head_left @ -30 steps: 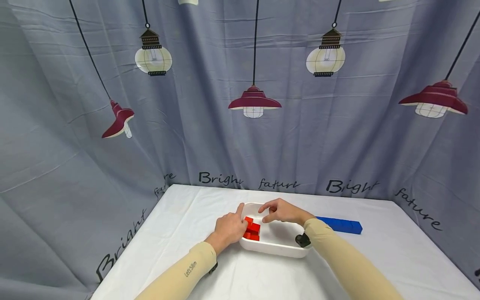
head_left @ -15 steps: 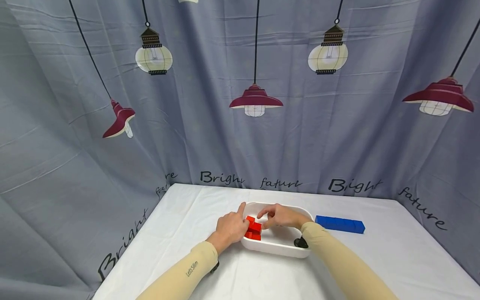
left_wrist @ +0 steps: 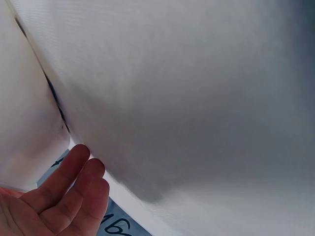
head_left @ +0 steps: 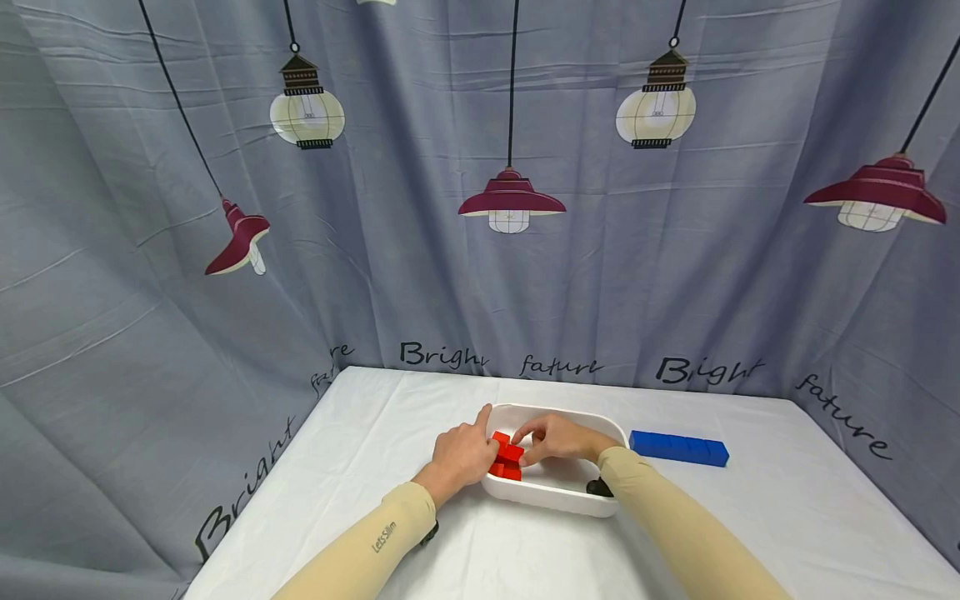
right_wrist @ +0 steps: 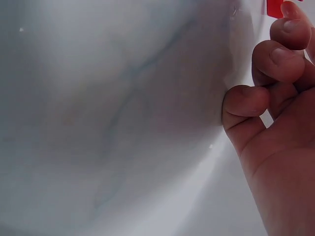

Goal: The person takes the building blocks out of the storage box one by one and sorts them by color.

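Note:
In the head view a white plastic tub (head_left: 551,497) stands on the table, with several red blocks (head_left: 504,472) at its left end. My left hand (head_left: 459,454) grips the tub's left end, its index finger pointing along the rim and its thumb over the edge beside the blocks. The left wrist view shows the other left fingers (left_wrist: 74,196) against the outer wall. Reaching into the tub, my right hand (head_left: 558,437) has thumb and index finger on either side of the upper red block (head_left: 513,453). In the right wrist view its other fingers curl, near a bit of red block (right_wrist: 274,8).
A row of blue blocks (head_left: 678,448) lies just right of the tub on the white tablecloth (head_left: 525,558). The black wrist camera (head_left: 598,487) on my right wrist hangs over the tub's near right corner. A grey printed curtain (head_left: 420,275) closes off the back.
My right hand has come down and slightly left, from above the tub onto the upper red block. The left hand keeps its hold on the tub's left end.

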`<move>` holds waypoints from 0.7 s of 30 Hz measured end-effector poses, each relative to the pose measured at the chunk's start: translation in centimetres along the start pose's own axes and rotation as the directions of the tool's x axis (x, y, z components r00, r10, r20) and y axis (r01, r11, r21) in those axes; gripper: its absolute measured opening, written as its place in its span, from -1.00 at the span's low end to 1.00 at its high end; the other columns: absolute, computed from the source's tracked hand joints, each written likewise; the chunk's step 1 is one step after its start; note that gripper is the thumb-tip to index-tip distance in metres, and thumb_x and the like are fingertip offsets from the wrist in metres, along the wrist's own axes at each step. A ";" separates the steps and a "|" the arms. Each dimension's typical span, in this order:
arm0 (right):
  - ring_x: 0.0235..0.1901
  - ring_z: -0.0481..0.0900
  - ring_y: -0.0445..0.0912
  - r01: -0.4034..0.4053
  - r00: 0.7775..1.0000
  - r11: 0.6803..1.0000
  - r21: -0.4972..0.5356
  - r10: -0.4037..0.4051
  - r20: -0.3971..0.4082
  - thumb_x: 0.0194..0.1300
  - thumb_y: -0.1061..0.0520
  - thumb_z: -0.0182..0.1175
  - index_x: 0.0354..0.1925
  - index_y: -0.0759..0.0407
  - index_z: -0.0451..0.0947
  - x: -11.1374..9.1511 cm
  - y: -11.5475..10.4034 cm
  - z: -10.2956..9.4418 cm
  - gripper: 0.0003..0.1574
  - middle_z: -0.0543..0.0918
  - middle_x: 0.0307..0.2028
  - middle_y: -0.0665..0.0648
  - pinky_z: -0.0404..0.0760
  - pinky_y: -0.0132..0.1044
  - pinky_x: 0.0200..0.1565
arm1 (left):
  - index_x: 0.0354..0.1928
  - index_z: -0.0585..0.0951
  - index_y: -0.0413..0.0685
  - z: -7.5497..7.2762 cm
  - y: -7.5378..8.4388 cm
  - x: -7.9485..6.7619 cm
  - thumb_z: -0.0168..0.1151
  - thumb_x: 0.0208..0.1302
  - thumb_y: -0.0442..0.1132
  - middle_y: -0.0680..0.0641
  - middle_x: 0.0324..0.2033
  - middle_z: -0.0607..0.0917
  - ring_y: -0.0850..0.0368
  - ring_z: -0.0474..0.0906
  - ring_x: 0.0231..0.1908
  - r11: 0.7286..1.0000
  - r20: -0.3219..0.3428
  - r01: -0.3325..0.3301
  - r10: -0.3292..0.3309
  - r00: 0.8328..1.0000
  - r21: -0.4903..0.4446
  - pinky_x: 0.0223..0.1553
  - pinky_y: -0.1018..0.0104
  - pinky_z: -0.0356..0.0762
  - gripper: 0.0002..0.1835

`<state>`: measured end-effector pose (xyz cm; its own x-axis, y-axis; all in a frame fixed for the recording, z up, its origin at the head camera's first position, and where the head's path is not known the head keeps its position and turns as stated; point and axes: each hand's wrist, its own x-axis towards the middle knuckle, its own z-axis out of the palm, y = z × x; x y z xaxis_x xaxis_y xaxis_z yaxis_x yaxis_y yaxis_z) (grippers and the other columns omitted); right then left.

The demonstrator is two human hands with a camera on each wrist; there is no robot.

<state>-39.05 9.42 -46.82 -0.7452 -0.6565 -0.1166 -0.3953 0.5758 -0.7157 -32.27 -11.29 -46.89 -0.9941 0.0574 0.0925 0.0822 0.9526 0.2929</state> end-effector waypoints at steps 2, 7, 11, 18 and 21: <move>-0.44 0.43 -0.13 0.010 1.000 1.000 -0.007 -0.010 0.003 0.06 -0.04 0.49 -0.04 -0.03 0.72 0.1 0.0 0.1 -0.55 0.50 -0.50 -0.01 0.31 -0.29 -0.33 | 0.53 0.24 0.07 0.1 0.0 0.0 0.05 0.39 0.02 -0.14 -0.23 0.76 -0.03 0.68 -0.31 1.000 -0.001 -0.002 0.002 1.000 0.004 -0.22 0.02 0.61 -0.31; -0.47 0.42 -0.13 0.022 1.000 1.000 -0.017 -0.021 0.015 0.09 -0.02 0.48 -0.06 0.00 0.72 0.2 0.1 0.2 -0.59 0.50 -0.53 -0.01 0.30 -0.29 -0.35 | 0.52 0.25 0.04 0.1 0.0 0.0 0.05 0.38 0.02 -0.15 -0.22 0.76 -0.04 0.68 -0.31 1.000 -0.003 -0.007 0.007 1.000 0.009 -0.22 0.02 0.61 -0.31; -0.46 0.42 -0.13 0.009 1.000 1.000 -0.012 -0.009 0.023 0.09 -0.01 0.49 -0.06 0.00 0.71 0.3 0.0 0.2 -0.60 0.50 -0.53 -0.01 0.32 -0.28 -0.33 | 0.53 0.24 0.03 0.0 0.1 0.0 0.05 0.39 0.02 -0.15 -0.23 0.76 -0.03 0.68 -0.31 1.000 -0.002 -0.008 0.008 1.000 0.004 -0.21 0.03 0.61 -0.30; -0.49 0.42 -0.12 0.008 0.999 1.000 0.014 -0.009 0.042 0.10 0.03 0.49 -0.08 0.03 0.70 0.3 -0.2 0.2 -0.62 0.50 -0.55 -0.01 0.31 -0.29 -0.35 | 0.53 0.23 0.01 0.0 0.1 0.0 0.04 0.39 0.02 -0.16 -0.22 0.76 -0.03 0.68 -0.32 1.000 -0.003 -0.014 0.014 1.000 0.001 -0.23 0.04 0.61 -0.30; -0.50 0.41 -0.13 0.007 0.999 1.000 0.020 -0.008 0.051 0.10 0.04 0.48 -0.10 0.03 0.70 0.2 -0.2 0.1 -0.64 0.48 -0.57 -0.02 0.31 -0.30 -0.36 | 0.53 0.23 0.01 0.0 0.1 0.0 0.03 0.38 0.02 -0.16 -0.22 0.76 -0.02 0.68 -0.32 1.000 -0.005 -0.017 0.017 1.000 0.002 -0.23 0.05 0.61 -0.29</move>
<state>-39.07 9.13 -46.75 -0.7134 -0.6853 -0.1459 -0.3895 0.5610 -0.7304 -32.24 -11.19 -46.82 -0.9922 0.0716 0.1022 0.0985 0.9522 0.2890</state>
